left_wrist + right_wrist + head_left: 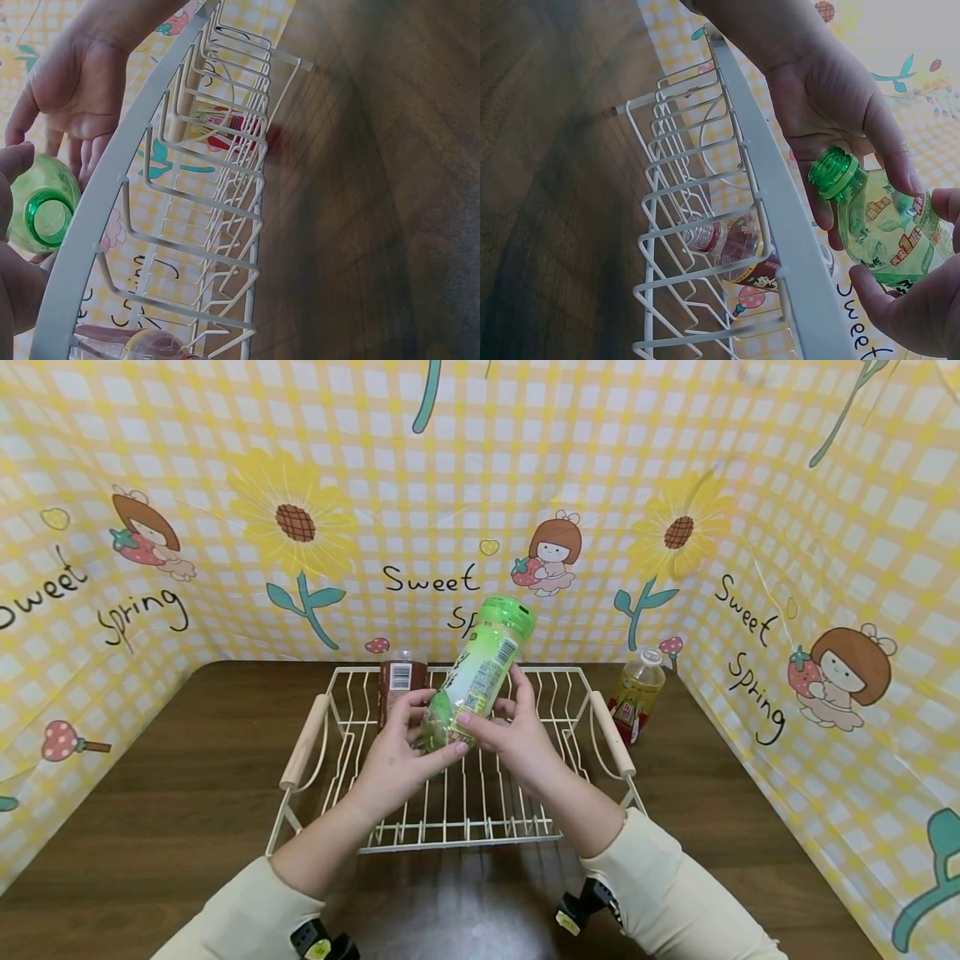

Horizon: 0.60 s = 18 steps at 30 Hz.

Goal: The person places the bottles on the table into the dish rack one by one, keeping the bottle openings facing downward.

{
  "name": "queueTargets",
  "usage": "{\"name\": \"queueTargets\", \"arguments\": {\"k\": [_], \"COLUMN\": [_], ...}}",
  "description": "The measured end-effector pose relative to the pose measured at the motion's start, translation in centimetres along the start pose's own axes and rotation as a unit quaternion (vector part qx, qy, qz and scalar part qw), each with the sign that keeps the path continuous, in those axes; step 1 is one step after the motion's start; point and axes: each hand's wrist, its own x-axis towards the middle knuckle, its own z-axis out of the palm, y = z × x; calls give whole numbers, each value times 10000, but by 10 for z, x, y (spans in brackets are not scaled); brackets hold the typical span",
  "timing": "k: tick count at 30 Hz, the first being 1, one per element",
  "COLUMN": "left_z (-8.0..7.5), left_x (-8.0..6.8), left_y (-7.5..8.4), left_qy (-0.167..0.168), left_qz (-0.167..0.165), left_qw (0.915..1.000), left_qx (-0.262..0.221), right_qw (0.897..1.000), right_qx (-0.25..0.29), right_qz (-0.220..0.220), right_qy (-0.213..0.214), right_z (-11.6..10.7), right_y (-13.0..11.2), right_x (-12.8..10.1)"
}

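Both hands hold a green plastic bottle [480, 668] above the wire rack, tilted with its base up and away. Its uncapped neck [832, 174] points down in the right wrist view, and the left wrist view looks into its round mouth [51, 219]. My left hand [397, 752] grips the lower left side, fingers behind and thumb in front. My right hand [517, 735] holds the right side, thumb across the label. A bottle with a dark red-brown label [401, 681] sits neck down in the rack's far left part, partly behind the left hand.
The cream wire rack [465, 839], with wooden side handles [306, 742], stands on a dark wooden table [187, 760]. Right of it is an uncapped bottle with a yellow and red label [637, 693], upright. Yellow checked cloth [450, 485] walls the back and sides.
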Motion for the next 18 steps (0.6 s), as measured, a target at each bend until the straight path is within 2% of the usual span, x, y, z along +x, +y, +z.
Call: {"name": "queueTargets", "arguments": {"k": [4, 7, 9, 12, 15, 18], "left_z": [-5, -15, -26, -47, -73, -99], "left_x": [-3, -4, -4, -2, -1, 1], "left_y": [1, 2, 3, 2, 0, -8], "left_qy": [-228, -366, -329, -88, 47, 89], "left_qz": [103, 273, 363, 430, 200, -270], "left_qw": [9997, 9990, 9985, 9952, 9868, 9775], "left_qx": [-68, 33, 243, 871, 1606, 2089], "right_qw": [10000, 9999, 9998, 9997, 9991, 9979], "right_qx": [-69, -141, -172, -252, -405, -571], "right_qz": [-21, -49, -95, -38, 93, 257], "right_qy": [-1, 30, 15, 0, -91, -148], "right_z": [-1, -3, -4, -8, -11, -14], "right_y": [-2, -4, -5, -7, -9, -9], "right_x": [1, 4, 6, 11, 15, 20]}}
